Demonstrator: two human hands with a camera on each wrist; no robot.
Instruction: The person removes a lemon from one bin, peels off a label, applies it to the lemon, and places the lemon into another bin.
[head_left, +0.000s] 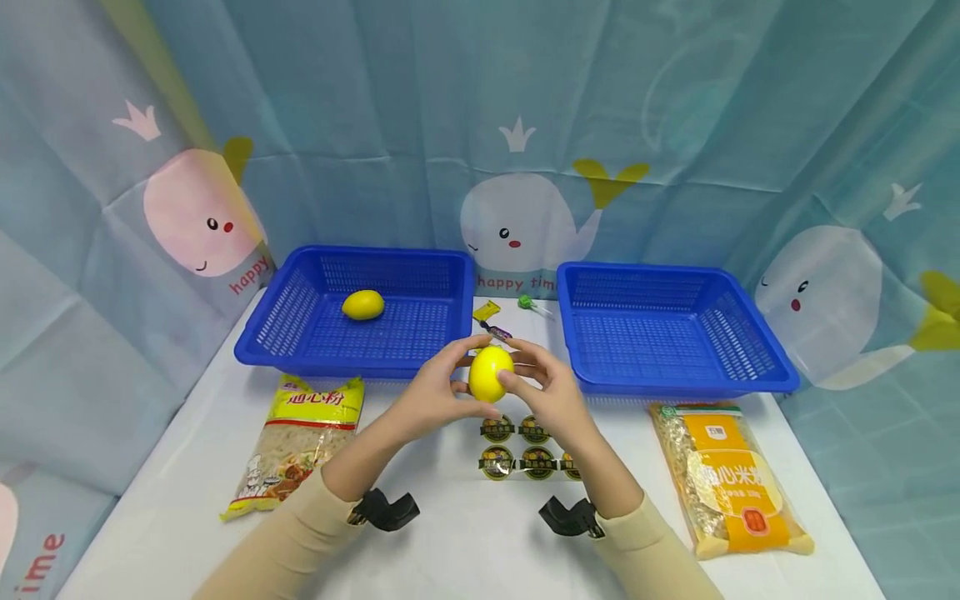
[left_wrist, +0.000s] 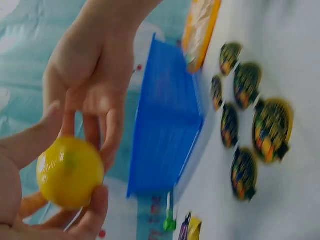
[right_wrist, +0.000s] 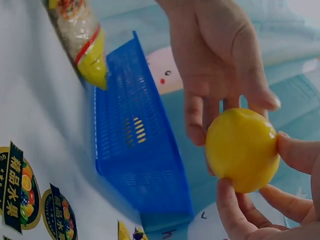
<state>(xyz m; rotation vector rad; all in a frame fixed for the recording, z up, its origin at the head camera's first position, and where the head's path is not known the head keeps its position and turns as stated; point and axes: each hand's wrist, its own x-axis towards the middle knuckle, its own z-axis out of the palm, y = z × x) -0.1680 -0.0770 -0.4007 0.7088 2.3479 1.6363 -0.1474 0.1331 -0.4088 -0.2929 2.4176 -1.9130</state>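
Two hands share one lemon point(head_left: 491, 374), held in the air above the middle of the table point(head_left: 450, 533), just in front of the gap between the baskets. From the left, the left hand point(head_left: 435, 392) curls thumb and fingers around the fruit's left side; from the right, the right hand point(head_left: 542, 387) pinches its right side. Its long axis stands roughly upright between them, neither hand clearly nearer. At the table's far left edge the left basket point(head_left: 300, 350) holds a second lemon point(head_left: 363, 305); the right basket point(head_left: 592, 379) sits at the far right. Round stickers point(head_left: 516, 446) lie on the table under the hands.
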